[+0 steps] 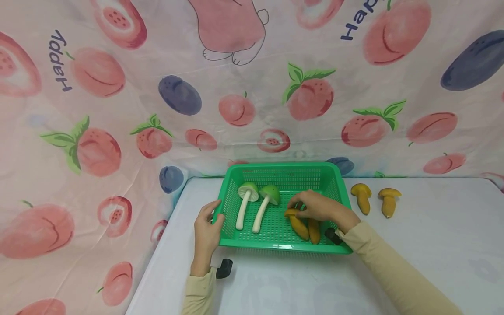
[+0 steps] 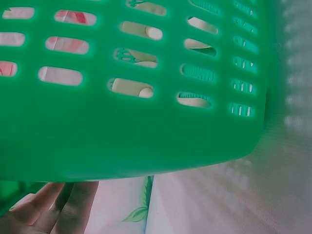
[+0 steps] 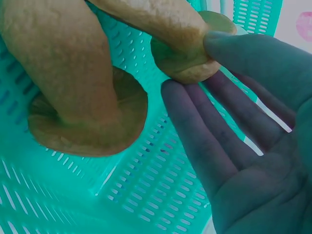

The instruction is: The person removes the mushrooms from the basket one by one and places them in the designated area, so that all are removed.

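Observation:
A green plastic basket (image 1: pixel 252 246) with slotted walls stands on the table. My left hand (image 1: pixel 207 229) holds its left rim, thumb on the inner side; in the left wrist view the fingers (image 2: pixel 78 207) show beside the rim. Inside the basket, my right hand (image 1: pixel 318 205) pinches a yellow-brown mushroom (image 1: pixel 299 228) near its cap with thumb and fingertips. Another yellow-brown mushroom (image 3: pixel 63 63) lies right beside it, its cap partly hidden under the hand in the head view. Two mushrooms with green caps and white stems (image 1: pixel 243 210) (image 1: pixel 260 214) lie in the basket's left half.
Two more yellow mushrooms (image 1: pixel 363 199) (image 1: pixel 389 203) lie on the white table (image 1: pixel 433 245), right of the basket. A fruit-print cloth (image 1: pixel 252 74) hangs behind and to the left. Black wrist cameras (image 1: pixel 224 268) (image 1: pixel 333 236) sit at both cuffs.

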`<state>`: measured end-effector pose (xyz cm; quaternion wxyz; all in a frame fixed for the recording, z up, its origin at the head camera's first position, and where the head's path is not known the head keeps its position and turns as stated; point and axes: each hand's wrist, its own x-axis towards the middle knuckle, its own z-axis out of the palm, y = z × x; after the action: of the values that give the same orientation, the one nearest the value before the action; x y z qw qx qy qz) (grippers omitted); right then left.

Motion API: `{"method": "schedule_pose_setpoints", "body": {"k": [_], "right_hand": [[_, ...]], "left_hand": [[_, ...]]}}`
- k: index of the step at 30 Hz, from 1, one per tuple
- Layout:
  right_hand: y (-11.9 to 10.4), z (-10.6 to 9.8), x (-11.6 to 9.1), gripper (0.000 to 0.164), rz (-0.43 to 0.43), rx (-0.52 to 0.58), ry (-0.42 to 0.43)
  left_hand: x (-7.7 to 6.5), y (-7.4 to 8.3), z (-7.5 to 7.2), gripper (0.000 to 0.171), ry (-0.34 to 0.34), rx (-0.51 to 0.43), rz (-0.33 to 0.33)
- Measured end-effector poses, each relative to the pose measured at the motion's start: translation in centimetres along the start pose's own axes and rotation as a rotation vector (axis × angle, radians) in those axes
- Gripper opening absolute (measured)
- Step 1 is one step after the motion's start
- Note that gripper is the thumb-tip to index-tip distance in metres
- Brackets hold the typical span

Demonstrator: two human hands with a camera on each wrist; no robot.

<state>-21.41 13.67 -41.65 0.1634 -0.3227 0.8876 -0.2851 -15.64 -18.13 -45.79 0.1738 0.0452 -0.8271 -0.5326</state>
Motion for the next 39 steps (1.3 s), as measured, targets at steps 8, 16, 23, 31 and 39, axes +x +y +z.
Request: {"method": "schedule_pose_setpoints", "body": {"k": [8, 16, 23, 31, 39], "right_hand": [[-0.4, -0.3, -0.2, 0.027, 0.012, 0.006, 0.028], [-1.1, -1.0, -1.0, 0.028, 0.011, 0.011, 0.069], [-1.4, -1.8, -1.9, 0.028, -0.027, 0.01, 0.129], [-1.5, -2.8, -3.2, 0.029, -0.049, 0.005, 0.188], [-0.9, -3.5, -4.2, 0.028, -0.054, -0.042, 0.238]], "left_hand": [[0.0, 0.1, 0.0, 0.042, -0.004, -0.009, -0.002], [-0.1, 0.3, -0.1, 0.041, -0.006, -0.006, 0.011], [-0.1, 0.3, -0.2, 0.042, -0.004, -0.014, 0.019], [-0.1, 0.3, -0.1, 0.041, -0.002, -0.009, 0.012], [-0.1, 0.4, -0.1, 0.042, -0.001, -0.004, 0.005]]}}
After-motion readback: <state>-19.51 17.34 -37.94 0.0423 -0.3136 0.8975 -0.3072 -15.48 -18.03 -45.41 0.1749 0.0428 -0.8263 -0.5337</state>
